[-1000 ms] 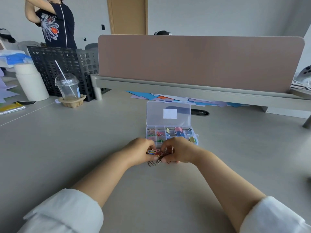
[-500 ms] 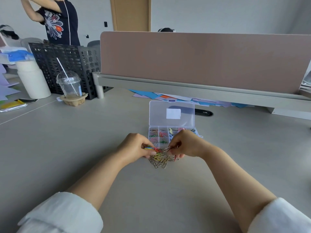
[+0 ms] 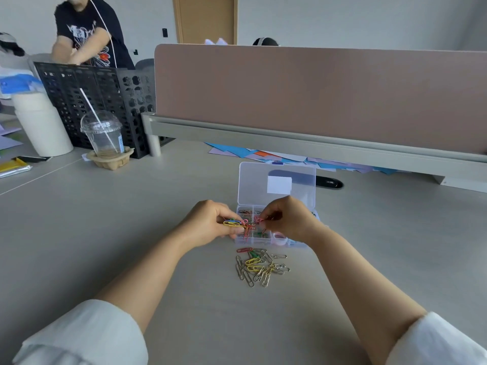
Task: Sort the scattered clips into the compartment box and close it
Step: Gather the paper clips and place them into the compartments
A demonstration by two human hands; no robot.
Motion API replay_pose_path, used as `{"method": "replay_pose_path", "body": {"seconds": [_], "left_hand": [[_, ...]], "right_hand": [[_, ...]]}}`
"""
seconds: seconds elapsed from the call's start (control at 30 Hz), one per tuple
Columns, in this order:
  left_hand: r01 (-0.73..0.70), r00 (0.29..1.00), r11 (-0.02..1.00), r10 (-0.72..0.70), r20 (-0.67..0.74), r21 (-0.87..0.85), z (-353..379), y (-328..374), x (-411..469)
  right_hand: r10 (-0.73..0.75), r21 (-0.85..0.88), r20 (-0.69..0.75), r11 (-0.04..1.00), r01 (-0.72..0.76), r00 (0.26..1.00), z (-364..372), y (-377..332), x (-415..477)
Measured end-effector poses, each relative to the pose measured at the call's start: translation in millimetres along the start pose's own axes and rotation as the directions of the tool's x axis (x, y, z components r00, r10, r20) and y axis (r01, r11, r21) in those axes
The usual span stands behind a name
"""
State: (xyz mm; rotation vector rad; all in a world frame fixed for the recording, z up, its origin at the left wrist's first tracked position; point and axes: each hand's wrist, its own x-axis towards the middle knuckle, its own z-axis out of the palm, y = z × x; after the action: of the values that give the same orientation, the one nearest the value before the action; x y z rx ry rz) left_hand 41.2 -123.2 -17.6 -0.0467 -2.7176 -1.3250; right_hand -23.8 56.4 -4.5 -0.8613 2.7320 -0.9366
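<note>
A clear compartment box (image 3: 276,239) lies on the desk with its lid (image 3: 276,183) raised behind it; coloured clips show in its cells. My left hand (image 3: 208,223) pinches a small bunch of coloured paper clips (image 3: 234,223), yellow, blue and red, just left of the box. My right hand (image 3: 288,218) hovers over the box and pinches a pink clip (image 3: 259,220). A loose pile of paper clips (image 3: 259,267), mostly silver and yellow, lies on the desk in front of the box.
A pink divider panel (image 3: 316,96) runs across the back of the desk, with coloured paper sheets (image 3: 276,158) under it. A plastic cup with a straw (image 3: 104,138), a black mesh organiser (image 3: 92,101) and a white roll (image 3: 39,125) stand at the left. A person stands behind.
Both hands rose from the pile on the desk toward the box, carrying clips with them. The pile in front of the box is now uncovered.
</note>
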Motion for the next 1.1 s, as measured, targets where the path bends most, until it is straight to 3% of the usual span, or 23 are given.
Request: {"method": "replay_pose_path", "body": {"seconds": [0.43, 0.7, 0.93, 1.1], "left_hand": [[0.058, 0.998, 0.99, -0.052, 0.045, -0.131, -3, -15, 17], [0.053, 0.998, 0.988, -0.048, 0.038, -0.144, -4, -17, 17], [0.065, 0.998, 0.991, -0.063, 0.016, -0.12, -5, -16, 17], [0.058, 0.998, 0.998, -0.058, -0.001, 0.013, -3, -11, 15]], "right_hand": [[-0.051, -0.19, 0.128, 0.979, 0.075, 0.99, -5, -12, 8], [-0.028, -0.164, 0.132, 0.985, 0.05, 0.991, -11, -16, 14], [-0.017, -0.162, 0.162, 0.986, 0.044, 0.987, -9, -19, 11], [-0.014, -0.142, 0.171, 0.989, 0.038, 0.985, -9, -18, 10]]}}
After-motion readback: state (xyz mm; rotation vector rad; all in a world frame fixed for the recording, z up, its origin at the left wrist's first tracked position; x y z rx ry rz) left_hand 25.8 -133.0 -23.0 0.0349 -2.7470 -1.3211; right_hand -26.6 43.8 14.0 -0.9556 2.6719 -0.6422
